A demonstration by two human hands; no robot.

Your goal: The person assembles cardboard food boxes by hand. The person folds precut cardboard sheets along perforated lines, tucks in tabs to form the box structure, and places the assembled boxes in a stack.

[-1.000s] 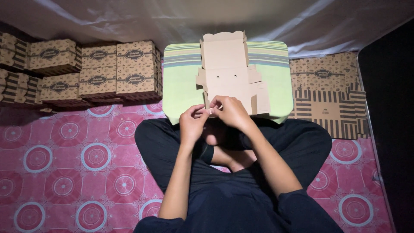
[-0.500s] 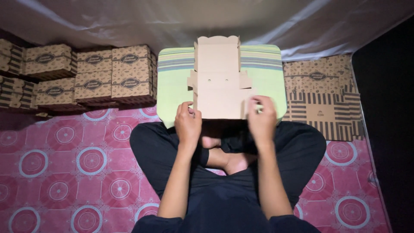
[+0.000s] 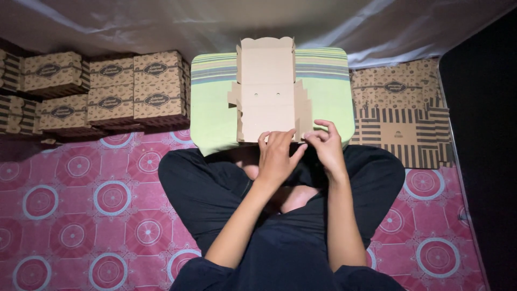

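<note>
A pink floor mat patterned with round medallions covers the ground, and a pale sheet hangs crumpled along the back. On the mat to the left stands a block of folded-up printed cardboard boxes, stacked two high, brown with dark oval marks. To the right lies a pile of flat printed box blanks, striped and patterned (not yet folded). Between them sits a low light-green cushion with striped bands along its far edge, soft and square-cornered.

On the cushion lies the plain brown box blank, unprinted side up, a flat die-cut sheet with a scalloped far end, side tabs and small slots. The person sits cross-legged in dark trousers, knees flanking the cushion's near edge.

The left hand rests on the blank's near edge, fingers laid over it. The right hand sits at the near right corner, fingers curled and pinching the side flap there. Both hands touch one another.
</note>
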